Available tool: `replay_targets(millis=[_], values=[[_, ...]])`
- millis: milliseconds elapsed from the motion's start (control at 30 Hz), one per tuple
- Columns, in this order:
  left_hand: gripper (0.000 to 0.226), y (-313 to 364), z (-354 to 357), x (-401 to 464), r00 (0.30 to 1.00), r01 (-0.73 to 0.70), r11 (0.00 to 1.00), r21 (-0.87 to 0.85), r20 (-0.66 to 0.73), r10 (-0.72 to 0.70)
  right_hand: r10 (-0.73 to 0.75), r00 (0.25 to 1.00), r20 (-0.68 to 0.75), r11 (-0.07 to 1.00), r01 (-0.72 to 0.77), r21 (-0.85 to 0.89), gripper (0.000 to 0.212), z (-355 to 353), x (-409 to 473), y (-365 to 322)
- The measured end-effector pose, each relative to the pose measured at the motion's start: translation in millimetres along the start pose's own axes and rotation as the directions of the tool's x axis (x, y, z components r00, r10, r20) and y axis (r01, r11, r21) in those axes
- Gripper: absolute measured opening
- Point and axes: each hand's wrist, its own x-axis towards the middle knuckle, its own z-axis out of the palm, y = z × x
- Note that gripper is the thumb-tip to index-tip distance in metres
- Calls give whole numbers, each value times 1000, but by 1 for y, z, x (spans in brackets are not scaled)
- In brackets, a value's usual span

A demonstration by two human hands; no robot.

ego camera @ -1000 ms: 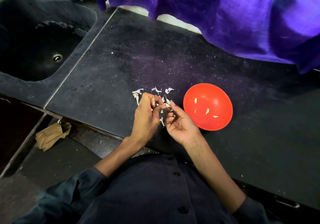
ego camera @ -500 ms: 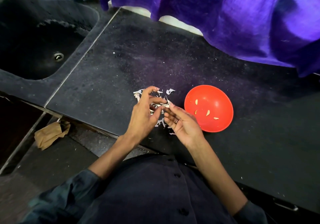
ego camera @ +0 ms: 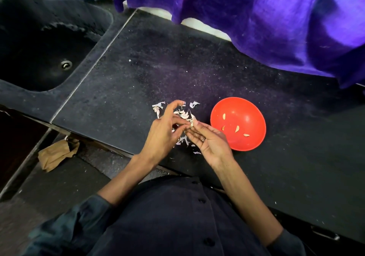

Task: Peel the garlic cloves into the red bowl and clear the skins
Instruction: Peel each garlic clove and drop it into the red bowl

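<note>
Dark stone counter (ego camera: 122, 89) carries everything: white garlic skins (ego camera: 184, 114) lie scattered near its front edge. Over them the left hand (ego camera: 164, 135) hovers, fingers curled, pinching nothing clearly visible. Touching it, the right hand (ego camera: 210, 143) pinches a garlic clove (ego camera: 192, 124) at its fingertips. Just right sits the red bowl (ego camera: 254, 121) holding four peeled cloves (ego camera: 236, 129)

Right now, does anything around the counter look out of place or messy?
Yes. A crumpled brown paper bag lies on the floor below the counter edge, left of the person. Garlic skins are scattered loose on the black counter left of the red bowl, as expected mid-peeling. Nothing looks damaged or spilled.
</note>
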Motion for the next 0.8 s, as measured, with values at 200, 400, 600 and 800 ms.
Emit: replay_targets(millis=[200,400,600,800], values=[[50,0,0,0,1000,-4,999,37,-2,4,-16,1000,-26,1000,16,3,7,2,1,3],[45,1,4,-2,999,42,999,-6,-7,-42,-43,999,-28,999,42,-23,8,3,-1,5],[43,-2,-1,1,997,69,995,-77,24,-67,-50,998,-49,999,49,-20,8,4,-1,4],[47,0,1,0,998,61,995,-75,20,-60,-68,996,-57,998,67,-15,5,5,-2,5]])
